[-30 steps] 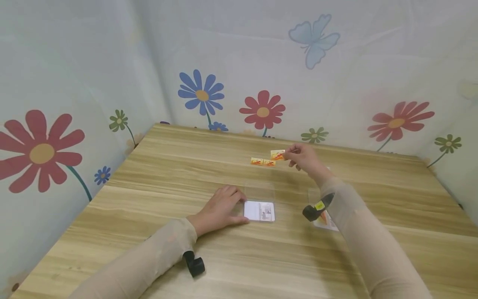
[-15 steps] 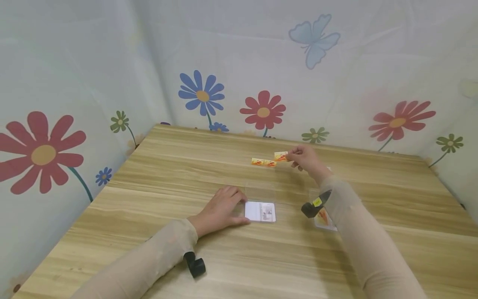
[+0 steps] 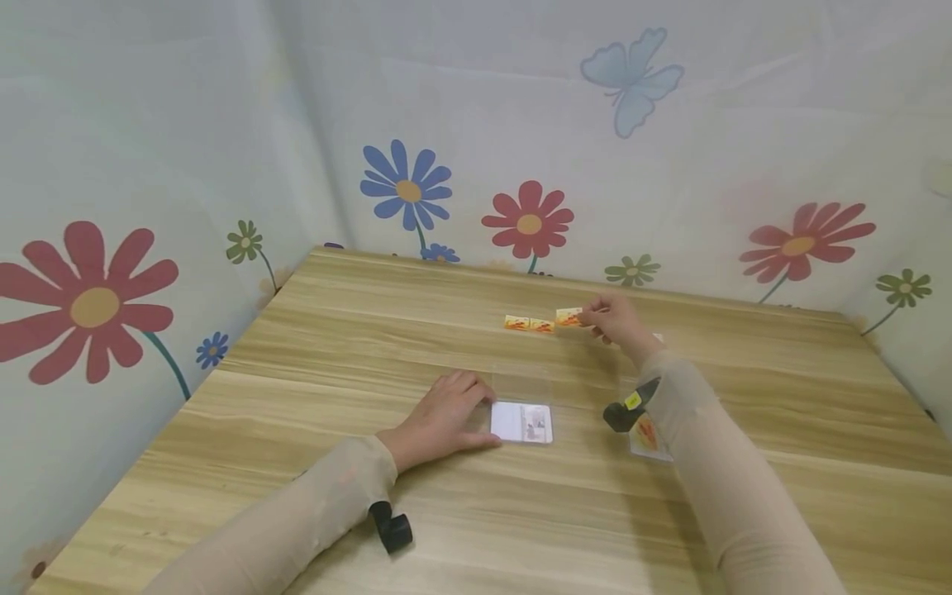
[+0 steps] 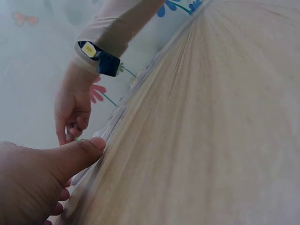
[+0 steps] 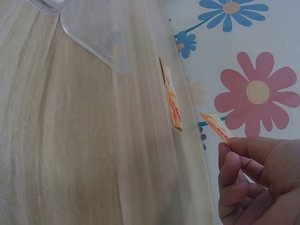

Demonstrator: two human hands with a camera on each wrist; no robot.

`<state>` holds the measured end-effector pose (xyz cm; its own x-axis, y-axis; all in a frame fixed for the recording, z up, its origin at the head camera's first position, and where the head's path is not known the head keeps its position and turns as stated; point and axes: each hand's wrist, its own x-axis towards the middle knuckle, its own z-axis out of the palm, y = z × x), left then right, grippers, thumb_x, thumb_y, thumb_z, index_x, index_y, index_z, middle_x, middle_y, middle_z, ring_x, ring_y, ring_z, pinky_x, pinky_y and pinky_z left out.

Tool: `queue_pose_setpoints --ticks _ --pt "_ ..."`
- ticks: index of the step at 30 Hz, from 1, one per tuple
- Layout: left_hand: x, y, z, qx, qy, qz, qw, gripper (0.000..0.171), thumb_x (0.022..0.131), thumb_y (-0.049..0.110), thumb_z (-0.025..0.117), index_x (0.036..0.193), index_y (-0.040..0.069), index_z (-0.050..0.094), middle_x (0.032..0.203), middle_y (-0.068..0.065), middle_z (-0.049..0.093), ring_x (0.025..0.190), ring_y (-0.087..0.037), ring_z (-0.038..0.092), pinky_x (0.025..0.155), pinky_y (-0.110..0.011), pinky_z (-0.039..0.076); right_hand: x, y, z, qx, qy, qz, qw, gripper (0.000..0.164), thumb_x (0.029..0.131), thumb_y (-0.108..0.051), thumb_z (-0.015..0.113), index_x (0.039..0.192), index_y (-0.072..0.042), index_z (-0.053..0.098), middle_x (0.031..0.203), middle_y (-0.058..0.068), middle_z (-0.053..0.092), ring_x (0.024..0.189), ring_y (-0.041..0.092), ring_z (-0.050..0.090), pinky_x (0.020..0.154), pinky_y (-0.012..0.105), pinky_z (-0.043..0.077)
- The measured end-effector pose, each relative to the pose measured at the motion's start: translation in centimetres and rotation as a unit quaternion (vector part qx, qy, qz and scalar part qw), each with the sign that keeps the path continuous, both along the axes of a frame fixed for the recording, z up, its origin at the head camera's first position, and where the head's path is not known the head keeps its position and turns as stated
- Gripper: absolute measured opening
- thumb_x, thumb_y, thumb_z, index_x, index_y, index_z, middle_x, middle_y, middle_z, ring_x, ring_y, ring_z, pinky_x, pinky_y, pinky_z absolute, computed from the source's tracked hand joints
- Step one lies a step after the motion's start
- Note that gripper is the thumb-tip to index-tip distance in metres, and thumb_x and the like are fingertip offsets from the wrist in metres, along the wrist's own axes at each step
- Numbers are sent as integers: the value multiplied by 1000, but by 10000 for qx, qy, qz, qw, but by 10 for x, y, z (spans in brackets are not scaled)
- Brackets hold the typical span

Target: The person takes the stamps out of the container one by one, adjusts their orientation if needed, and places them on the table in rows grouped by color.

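Note:
My right hand [image 3: 616, 322] pinches a small yellow, red and orange card [image 3: 568, 317] between thumb and fingers, above the far part of the table. In the right wrist view this card [image 5: 216, 126] is tilted and apart from the table. Two similar cards, a left one [image 3: 516, 323] and a right one [image 3: 542, 326], lie end to end just left of it. My left hand [image 3: 440, 417] holds the left side of a clear plastic case [image 3: 522, 423], thumb at the near corner, fingers at the far one. White and printed paper shows inside; its transparent lid [image 3: 521, 383] lies folded back.
Partly under my right forearm lies a second clear case [image 3: 649, 440] with an orange printed piece. A small pale item [image 3: 658, 337] shows behind the right wrist. The wooden table [image 3: 297, 347] ends at a flower-printed curtain [image 3: 461, 99].
My right hand has moved slightly right and nearer with its card, which now hangs just right of the two lying cards. The left hand stays at the case.

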<state>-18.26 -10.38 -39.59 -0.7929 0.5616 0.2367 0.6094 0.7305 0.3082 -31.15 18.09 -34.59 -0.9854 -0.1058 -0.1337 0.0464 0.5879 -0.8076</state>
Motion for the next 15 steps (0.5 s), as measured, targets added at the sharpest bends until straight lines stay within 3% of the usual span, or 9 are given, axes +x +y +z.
queue_pose_setpoints --ticks 4,9,15 --pt "0 0 -1 -10 -24 12 10000 52 76 48 77 110 12 62 111 -2 59 114 -24 52 99 -43 42 -1 0 -3 22 27 -1 10000 18 94 -15 59 99 3 56 100 17 70 66 10 55 55 22 43" --pt "-1 0 -2 -28 20 19 10000 52 76 48 76 110 12 62 112 -2 59 113 -24 52 99 -43 42 -2 2 -5 6 -16 2 10000 16 92 -15 61 94 1 59 81 2 63 65 10 53 59 24 45" --pt "-1 0 -2 -22 24 -4 10000 52 76 47 77 110 12 62 112 -3 59 113 -24 52 99 -43 42 -3 3 -8 74 -196 -67 9998 18 92 -15 61 98 2 62 72 -1 56 64 11 50 61 23 42"
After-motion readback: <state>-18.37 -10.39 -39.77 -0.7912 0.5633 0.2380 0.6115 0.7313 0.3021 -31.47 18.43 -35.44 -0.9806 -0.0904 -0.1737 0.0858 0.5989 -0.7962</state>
